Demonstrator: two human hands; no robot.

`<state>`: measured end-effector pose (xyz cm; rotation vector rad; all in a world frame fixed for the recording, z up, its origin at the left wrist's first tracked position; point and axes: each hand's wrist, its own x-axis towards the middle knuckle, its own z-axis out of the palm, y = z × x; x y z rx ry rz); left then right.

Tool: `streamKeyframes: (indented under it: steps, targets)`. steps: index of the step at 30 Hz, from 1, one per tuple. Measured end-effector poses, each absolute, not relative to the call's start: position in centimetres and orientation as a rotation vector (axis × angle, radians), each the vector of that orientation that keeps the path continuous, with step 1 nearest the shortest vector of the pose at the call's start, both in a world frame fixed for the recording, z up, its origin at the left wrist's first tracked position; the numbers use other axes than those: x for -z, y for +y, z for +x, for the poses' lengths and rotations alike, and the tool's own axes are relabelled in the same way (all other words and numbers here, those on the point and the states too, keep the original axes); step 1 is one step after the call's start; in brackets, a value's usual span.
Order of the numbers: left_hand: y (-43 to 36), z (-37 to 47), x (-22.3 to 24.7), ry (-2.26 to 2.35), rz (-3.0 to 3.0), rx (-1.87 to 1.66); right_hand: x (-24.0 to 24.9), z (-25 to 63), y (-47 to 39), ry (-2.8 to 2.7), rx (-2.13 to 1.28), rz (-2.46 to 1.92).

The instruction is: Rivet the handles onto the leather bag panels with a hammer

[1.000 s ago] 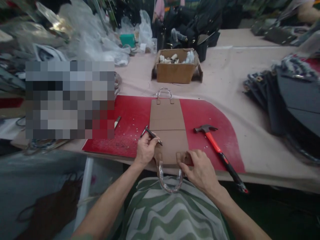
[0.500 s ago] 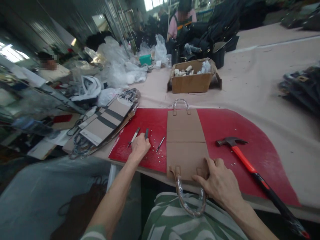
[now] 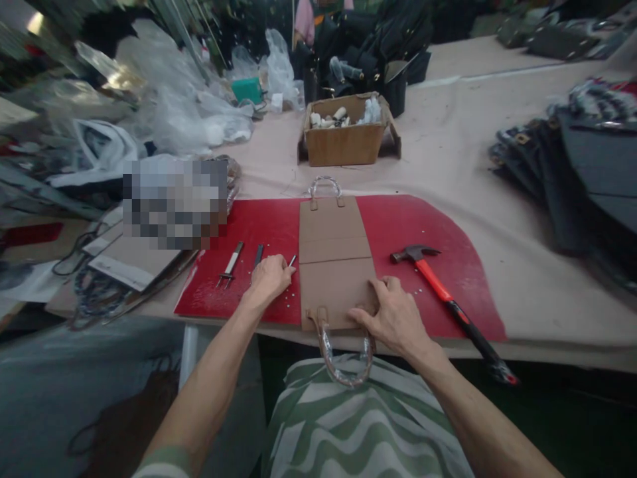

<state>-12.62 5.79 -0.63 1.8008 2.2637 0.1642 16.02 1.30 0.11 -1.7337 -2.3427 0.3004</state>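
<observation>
A tan bag panel (image 3: 336, 282) lies flat, with a plastic-wrapped handle at each end; the near handle (image 3: 348, 378) hangs over the table edge. My right hand (image 3: 393, 312) grips the panel's lower right edge, thumb on top and fingers bent. Left of the panel, my left hand (image 3: 271, 275) is closed, its fingertips pinching a thin metal rod (image 3: 293, 260) whose upper end sticks out. A pronged punch (image 3: 231, 264) lies beside this hand. The dark tool (image 3: 259, 254) is partly covered by the hand. Small pale bits are scattered around.
Under the panel is a red board (image 3: 423, 219). A claw hammer (image 3: 438, 285) lies at right, its handle over the table edge. Behind stands a cardboard box (image 3: 343, 146) of small items. Dark bag pieces (image 3: 552, 172) are stacked right; wrapped panels (image 3: 129, 265) lie left.
My left hand has moved right from the pronged punch and dark tool to the thin metal rod. My right hand stays on the panel. The view has shifted right.
</observation>
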Motion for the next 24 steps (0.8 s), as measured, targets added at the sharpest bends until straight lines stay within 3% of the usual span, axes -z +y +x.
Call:
streamKeyframes:
  steps: [3,6,13,24]
  targets:
    - [6.6,-12.8,0.9,2.22,1.79,-0.201,-0.2,16.8,0.4,-2.331,-0.451,-1.613]
    - [6.0,-12.6,0.2,2.104,1.686,-0.455,0.2,17.8,-0.2,-2.216,-0.547,-1.571]
    - [1.2,-6.8,-0.8,1.311,0.969,-1.13,0.8,22.4,0.9,-1.915,-0.464,-1.622]
    - [-0.8,-2.7,1.9,1.268,1.092,-1.195,1.4,27.0,1.4,-1.835,-0.203,-1.772]
